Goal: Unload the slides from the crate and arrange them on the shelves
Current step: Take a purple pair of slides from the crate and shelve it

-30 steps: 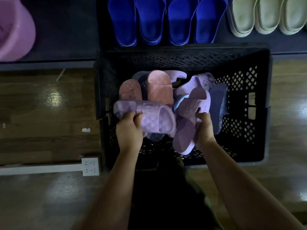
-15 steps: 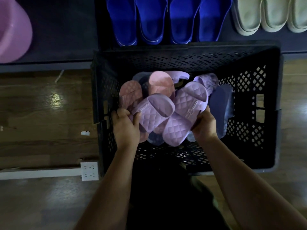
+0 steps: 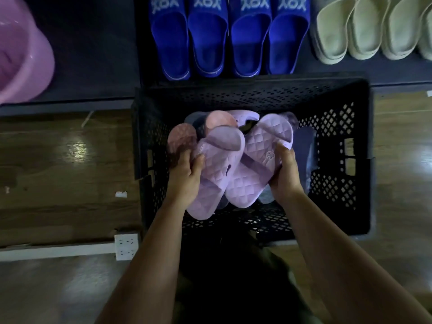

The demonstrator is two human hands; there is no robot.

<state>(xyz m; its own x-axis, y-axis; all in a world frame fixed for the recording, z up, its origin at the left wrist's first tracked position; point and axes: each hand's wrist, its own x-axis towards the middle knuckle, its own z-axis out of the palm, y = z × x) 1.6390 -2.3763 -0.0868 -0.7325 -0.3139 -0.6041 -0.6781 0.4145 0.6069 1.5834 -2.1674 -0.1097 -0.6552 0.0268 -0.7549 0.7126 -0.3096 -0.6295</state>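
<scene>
Gripping 1 quilted lilac slide apiece, both hands are low over the black lattice crate (image 3: 339,94). The left hand (image 3: 184,176) curls round the outer edge of the left slide (image 3: 217,164), thumb pressed on its strap. The right hand (image 3: 286,176) clasps the right slide (image 3: 259,160) at the strap, fingers wrapped underneath and thumb on top. The 2 slides meet between the hands, the left slide overlapping the right slide's edge, toes pointing away from the wrists. Under and beyond the hands the crate holds more: 2 pink slides (image 3: 182,139) just past the left fingers, a lilac slide (image 3: 245,115) farther on and mostly hidden, and a dark slide (image 3: 304,148) just outside the right hand. Beside the right thumb a small raised logo (image 3: 270,156) marks the strap, too small to read. Beyond the crate, ahead of both hands, 4 blue slides (image 3: 229,38) stand in a row on the dark shelf (image 3: 93,43), heels toward the crate; each strap bears pale letters that look like "XOX", partly cut by the frame's top. Farther out on the right hand's side, cream slides (image 3: 364,31) line the same shelf. On the left hand's side a pink tub (image 3: 23,54) sits on it. Outside the left forearm a white socket strip (image 3: 126,246) lies on the wood floor (image 3: 58,160).
</scene>
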